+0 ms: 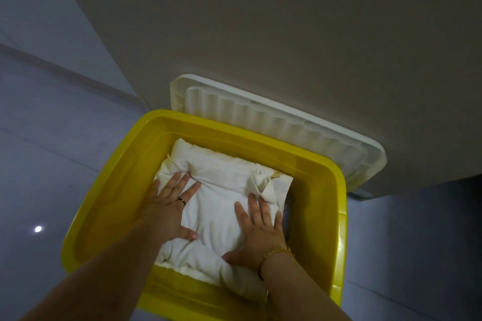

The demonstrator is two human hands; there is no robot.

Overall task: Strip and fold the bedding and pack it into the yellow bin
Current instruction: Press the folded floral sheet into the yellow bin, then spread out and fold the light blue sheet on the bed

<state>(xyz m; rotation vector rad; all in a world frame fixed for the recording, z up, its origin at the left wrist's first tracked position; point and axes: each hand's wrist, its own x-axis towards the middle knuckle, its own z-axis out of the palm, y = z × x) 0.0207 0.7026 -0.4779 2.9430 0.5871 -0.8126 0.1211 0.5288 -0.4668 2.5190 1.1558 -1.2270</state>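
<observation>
White folded bedding lies inside the yellow bin, which stands on the floor right below me. My left hand presses flat on the left side of the bundle, fingers straight and spread, a dark ring on one finger. My right hand presses flat on its right side, with a gold bracelet at the wrist. Loose folds of cloth bunch up at the bundle's far right corner.
The bin's white ribbed lid leans upright behind the bin against a beige wall. Glossy grey floor tiles spread to the left and right of the bin.
</observation>
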